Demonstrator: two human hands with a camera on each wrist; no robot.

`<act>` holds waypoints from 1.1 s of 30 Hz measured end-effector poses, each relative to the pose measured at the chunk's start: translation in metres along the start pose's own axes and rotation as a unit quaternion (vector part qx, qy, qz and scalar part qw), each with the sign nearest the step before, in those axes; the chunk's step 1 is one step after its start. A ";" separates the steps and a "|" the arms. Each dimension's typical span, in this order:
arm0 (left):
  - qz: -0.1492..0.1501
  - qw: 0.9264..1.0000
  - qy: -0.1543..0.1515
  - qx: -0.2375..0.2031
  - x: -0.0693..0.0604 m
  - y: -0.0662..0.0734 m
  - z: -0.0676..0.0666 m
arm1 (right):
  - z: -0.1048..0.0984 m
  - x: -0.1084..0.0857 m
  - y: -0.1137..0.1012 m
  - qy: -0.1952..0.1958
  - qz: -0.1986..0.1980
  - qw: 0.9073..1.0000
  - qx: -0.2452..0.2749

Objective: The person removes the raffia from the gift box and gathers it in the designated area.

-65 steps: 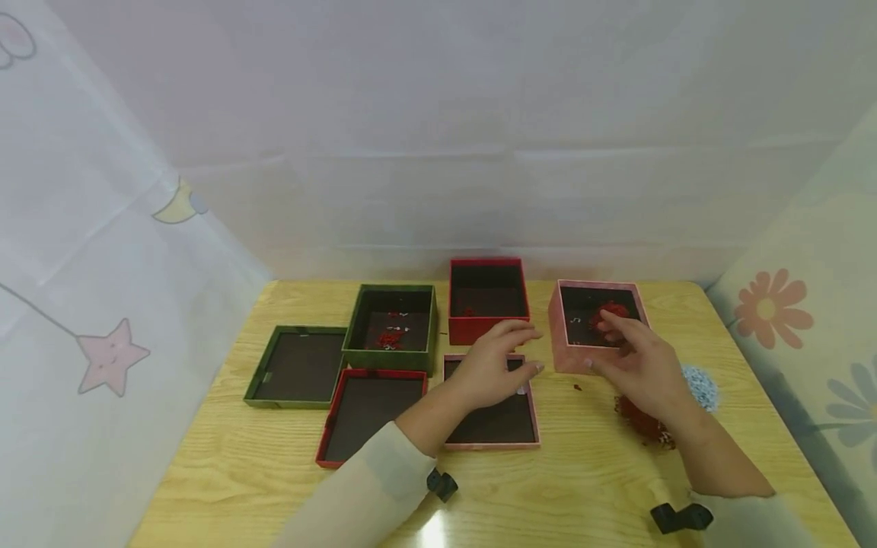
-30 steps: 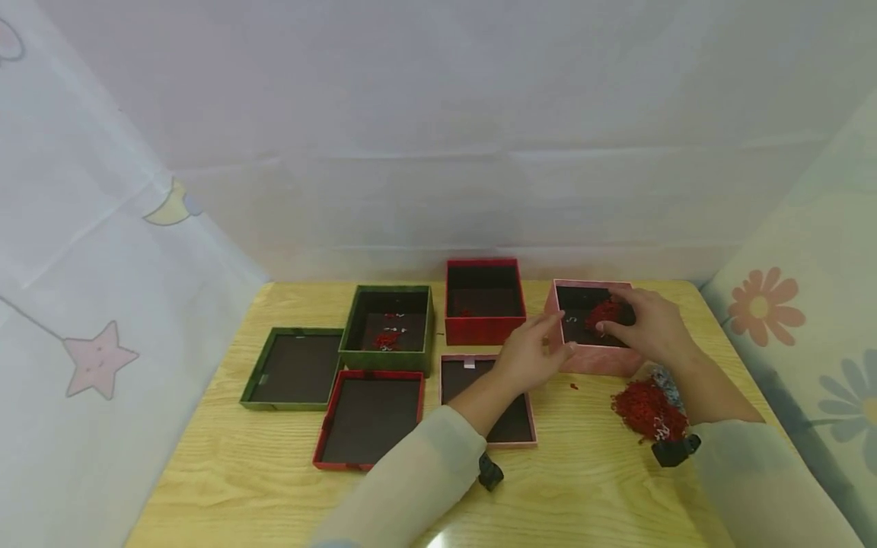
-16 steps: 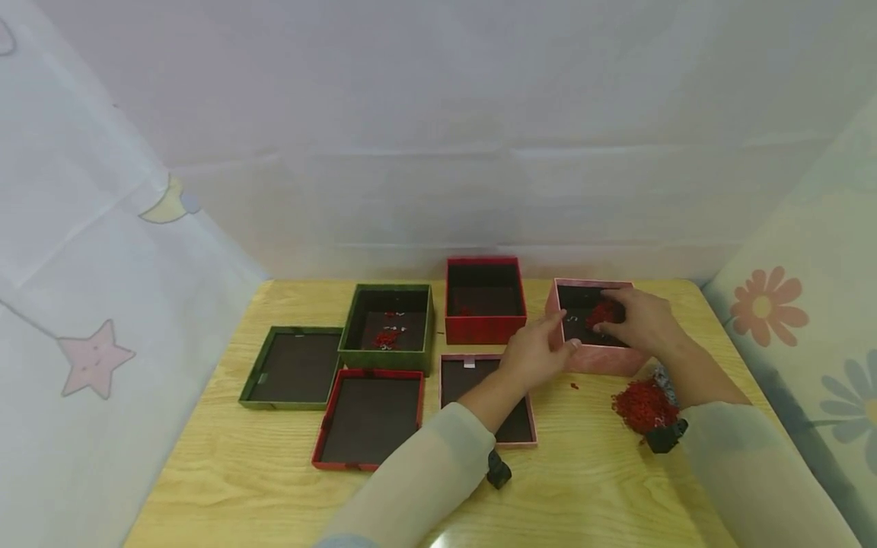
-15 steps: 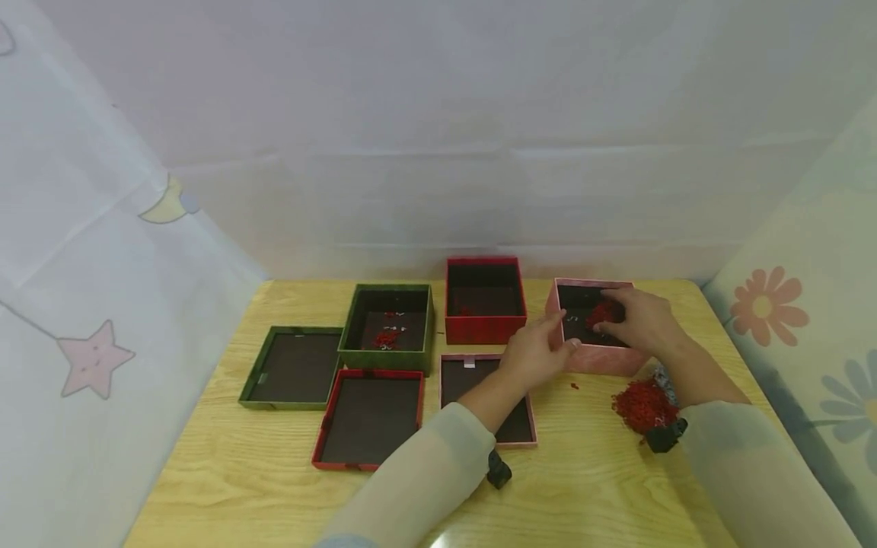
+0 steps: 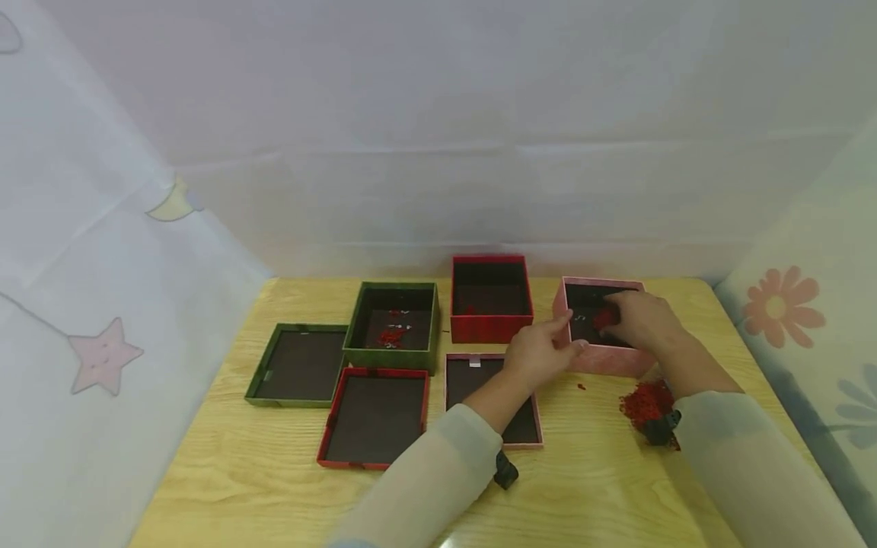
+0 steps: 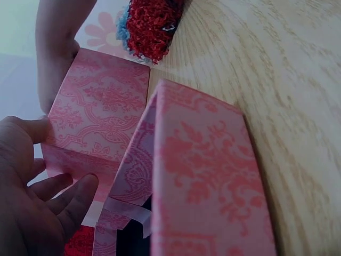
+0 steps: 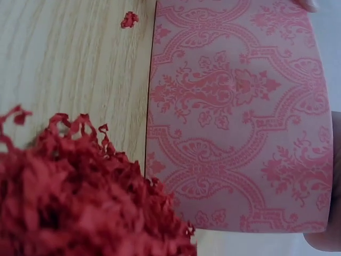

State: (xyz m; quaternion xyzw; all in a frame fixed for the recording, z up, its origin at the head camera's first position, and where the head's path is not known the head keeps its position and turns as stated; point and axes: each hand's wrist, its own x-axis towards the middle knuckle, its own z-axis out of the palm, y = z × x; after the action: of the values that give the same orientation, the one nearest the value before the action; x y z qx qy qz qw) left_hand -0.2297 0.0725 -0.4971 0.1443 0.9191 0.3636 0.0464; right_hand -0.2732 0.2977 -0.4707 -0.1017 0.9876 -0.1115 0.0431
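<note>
A pink patterned box stands upright at the table's right back. My left hand rests at its near left corner, thumb and fingers on two adjoining walls. In the left wrist view those fingers look loosely extended beside the box. My right hand reaches over the rim into the box, fingers and thumb curled round a clump of red shredded paper; its fingertips are partly hidden. A small white piece lies on the dark box floor. Below my right wrist is a pile of red shredded paper.
A red box and a green box stand open to the left, with red shreds inside. Green, red and pink lids lie in front. Blue shredded paper sits beside the red pile.
My right hand has moved into the pink box with the red clump. My left hand has come right, from above the pink lid to the box's corner.
</note>
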 end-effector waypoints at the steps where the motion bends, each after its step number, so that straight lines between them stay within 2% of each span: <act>1: 0.000 1.000 -0.001 0.001 0.000 0.000 0.000 | 0.001 0.000 0.000 -0.003 0.004 1.000 0.002; 7: 0.002 1.000 0.002 0.000 0.000 0.001 -0.001 | -0.001 -0.002 -0.002 -0.015 0.014 1.000 0.008; 12: 0.004 1.000 0.002 -0.002 0.000 0.001 0.000 | -0.002 -0.003 -0.001 -0.015 0.004 1.000 0.008; 15: 0.006 1.000 0.000 -0.001 0.000 0.000 0.000 | -0.003 -0.005 0.002 -0.015 -0.007 1.000 0.025; 22: 0.013 1.000 0.001 -0.001 0.001 0.000 0.000 | -0.010 -0.010 0.005 0.008 -0.032 0.998 0.055; 33: -0.009 0.999 -0.001 -0.033 0.003 -0.002 0.002 | -0.027 -0.022 0.000 0.042 -0.031 0.996 0.066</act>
State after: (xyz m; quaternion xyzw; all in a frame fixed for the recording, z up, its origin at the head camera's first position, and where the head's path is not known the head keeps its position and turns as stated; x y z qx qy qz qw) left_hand -0.2326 0.0727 -0.4999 0.1347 0.9081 0.3927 0.0557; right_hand -0.2548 0.3084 -0.4436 -0.1240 0.9755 -0.1817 0.0050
